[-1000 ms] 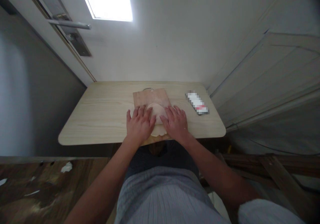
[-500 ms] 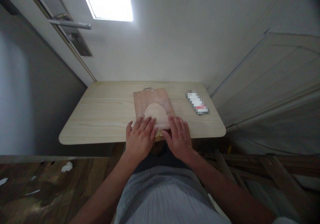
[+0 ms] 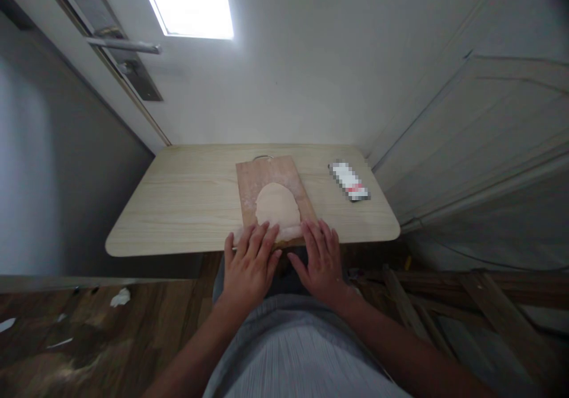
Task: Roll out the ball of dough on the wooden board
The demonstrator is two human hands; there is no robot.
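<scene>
A flat pale sheet of dough [image 3: 278,205] lies on a brown wooden board [image 3: 262,173] in the middle of a light wooden table [image 3: 186,196]. A pale rolling pin [image 3: 288,233] shows between my hands at the board's near edge, under my fingers. My left hand [image 3: 249,262] lies flat with its fingers stretched over the pin's left end. My right hand [image 3: 320,257] lies the same way over the right end. Both palms hang past the table's near edge.
A small white packet [image 3: 349,182] lies on the table to the right of the board. A white door with a metal handle [image 3: 124,45] stands behind the table. White panels lean at the right. Scraps litter the wooden floor [image 3: 66,339] at the left.
Both hands have slid back toward me from the middle of the board to its near edge. More of the flattened dough now shows.
</scene>
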